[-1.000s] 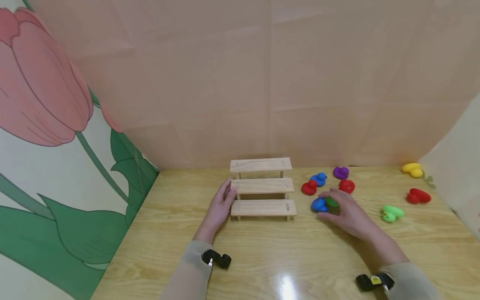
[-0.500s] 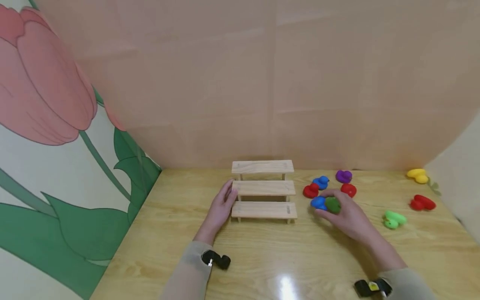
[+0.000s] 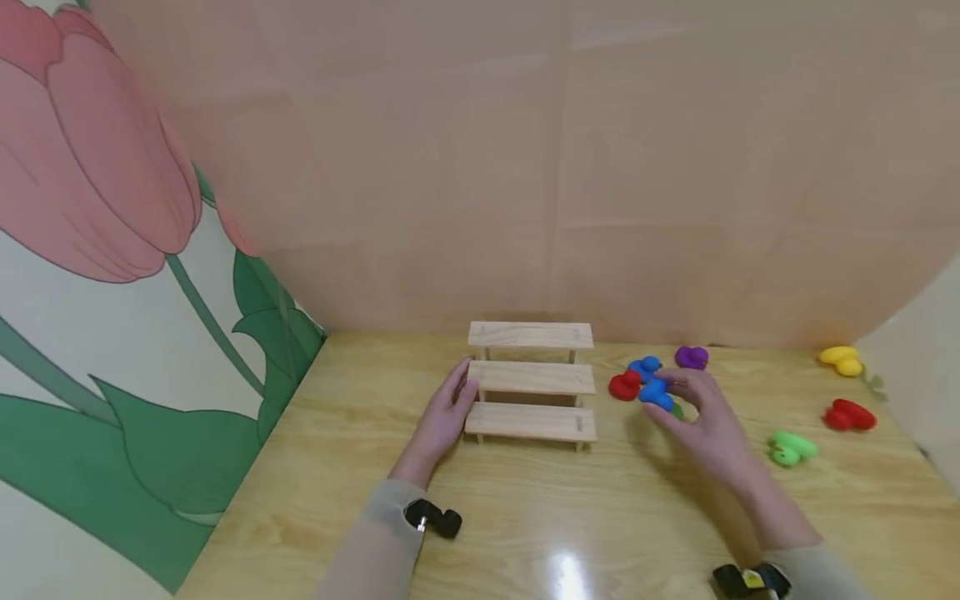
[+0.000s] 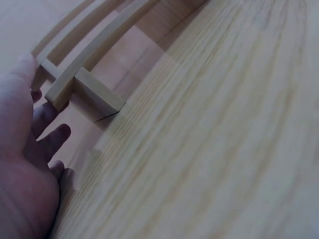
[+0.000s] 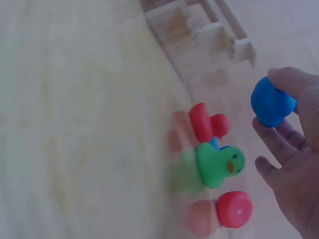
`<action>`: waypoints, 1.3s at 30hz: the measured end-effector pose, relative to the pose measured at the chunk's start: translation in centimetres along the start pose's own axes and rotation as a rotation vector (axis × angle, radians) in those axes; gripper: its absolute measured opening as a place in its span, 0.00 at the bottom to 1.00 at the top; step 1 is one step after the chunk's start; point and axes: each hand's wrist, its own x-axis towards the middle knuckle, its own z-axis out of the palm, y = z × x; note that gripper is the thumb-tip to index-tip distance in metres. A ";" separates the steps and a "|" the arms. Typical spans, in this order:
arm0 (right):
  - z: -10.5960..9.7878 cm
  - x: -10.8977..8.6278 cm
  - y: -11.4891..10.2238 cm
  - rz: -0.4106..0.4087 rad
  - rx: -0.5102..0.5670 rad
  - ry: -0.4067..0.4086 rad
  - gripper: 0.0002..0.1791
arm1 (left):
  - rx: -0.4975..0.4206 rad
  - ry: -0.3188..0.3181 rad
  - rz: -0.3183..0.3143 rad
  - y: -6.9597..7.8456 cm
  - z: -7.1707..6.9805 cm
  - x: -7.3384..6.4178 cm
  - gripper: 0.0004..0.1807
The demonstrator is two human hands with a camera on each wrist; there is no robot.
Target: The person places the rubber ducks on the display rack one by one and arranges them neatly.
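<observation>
My right hand (image 3: 708, 429) pinches a blue toy duck (image 5: 269, 102) between thumb and fingers, raised above the table in the right wrist view. Below it on the table is a green duck (image 5: 212, 164), mostly hidden by the hand in the head view. A red duck (image 3: 625, 386) and another blue duck (image 3: 645, 367) sit just left of and behind the held one. My left hand (image 3: 442, 417) holds the left end of a three-step wooden rack (image 3: 531, 379) at its middle board, thumb in front and fingers at the side.
A purple duck (image 3: 692, 357) stands behind the right hand. Farther right lie a light green duck (image 3: 792, 448), a red duck (image 3: 850, 414) and a yellow duck (image 3: 841, 360). A pinkish sheet (image 3: 420, 192) backs the wood-grain table (image 3: 510, 517).
My right hand has closed on the blue duck and lifted it off the table, away from the green duck. The left hand stays on the rack.
</observation>
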 end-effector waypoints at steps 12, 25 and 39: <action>-0.2 2.5 -3.0 0.054 0.094 -0.054 0.33 | -0.004 0.012 0.000 -0.2 0.3 -0.2 0.39; 2.0 5.3 -5.3 0.018 0.164 -0.049 0.25 | -0.012 0.022 -0.017 -0.2 -0.1 -0.6 0.39; 5.1 8.3 -8.0 -0.012 0.251 -0.128 0.26 | -0.009 0.022 -0.026 -0.1 0.1 -0.4 0.41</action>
